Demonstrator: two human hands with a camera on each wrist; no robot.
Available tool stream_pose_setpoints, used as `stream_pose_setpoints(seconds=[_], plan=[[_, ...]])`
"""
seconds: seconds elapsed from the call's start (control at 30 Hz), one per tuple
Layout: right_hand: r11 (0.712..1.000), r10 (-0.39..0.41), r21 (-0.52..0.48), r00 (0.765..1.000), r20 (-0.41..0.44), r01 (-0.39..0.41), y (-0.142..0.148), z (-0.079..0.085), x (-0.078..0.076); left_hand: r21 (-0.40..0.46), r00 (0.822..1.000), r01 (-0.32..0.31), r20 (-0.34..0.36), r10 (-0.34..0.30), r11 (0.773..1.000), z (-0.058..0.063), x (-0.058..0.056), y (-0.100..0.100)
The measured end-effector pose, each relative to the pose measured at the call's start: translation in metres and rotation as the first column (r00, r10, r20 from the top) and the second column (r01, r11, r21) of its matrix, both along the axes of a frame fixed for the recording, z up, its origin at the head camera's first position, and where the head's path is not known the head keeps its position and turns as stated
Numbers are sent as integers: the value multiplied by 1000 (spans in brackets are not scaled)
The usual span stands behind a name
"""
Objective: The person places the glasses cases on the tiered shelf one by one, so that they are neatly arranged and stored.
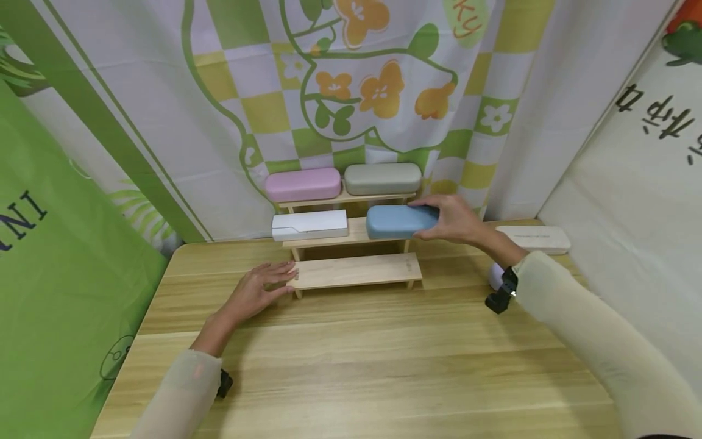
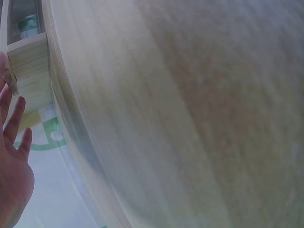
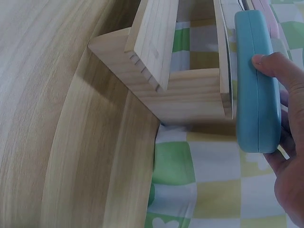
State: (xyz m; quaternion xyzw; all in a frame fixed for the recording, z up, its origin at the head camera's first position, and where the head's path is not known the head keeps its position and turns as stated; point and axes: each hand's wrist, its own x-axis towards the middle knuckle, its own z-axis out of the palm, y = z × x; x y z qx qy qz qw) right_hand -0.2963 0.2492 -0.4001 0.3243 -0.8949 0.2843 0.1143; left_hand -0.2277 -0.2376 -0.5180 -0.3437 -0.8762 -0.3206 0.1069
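Note:
My right hand [image 1: 452,218] grips a blue glasses case [image 1: 396,222] at its right end, thumb on the near side and fingers behind. The case lies along the middle step [image 1: 359,227] of a three-step wooden stand; the right wrist view shows the blue case [image 3: 259,90] upright in the frame against that step's edge. To its left on this step sits a white glasses case [image 1: 310,225]. My left hand [image 1: 256,291] has its fingers extended, with the tips at the left end of the bare lowest step [image 1: 356,272]. In the left wrist view, the left hand's fingers [image 2: 14,116] are spread.
Pink [image 1: 303,184] and grey-green [image 1: 382,178] glasses cases stand on the top step. A cream case [image 1: 534,239] lies at the table's back right, with a lilac object [image 1: 496,276] partly hidden by the right wrist. A patterned curtain [image 1: 351,110] hangs behind the wooden table [image 1: 378,360].

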Motion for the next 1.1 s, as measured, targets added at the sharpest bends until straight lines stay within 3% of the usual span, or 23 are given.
stream_pose_setpoints(seconds=[0.67, 1.1], plan=[[999, -25, 28, 1000, 19, 24, -26, -4, -8, -3, 1000, 2, -11, -2, 1000, -2, 0, 0], [1000, 30, 7, 999, -41, -30, -30, -6, -10, 3, 999, 10, -37, -10, 1000, -3, -2, -1]])
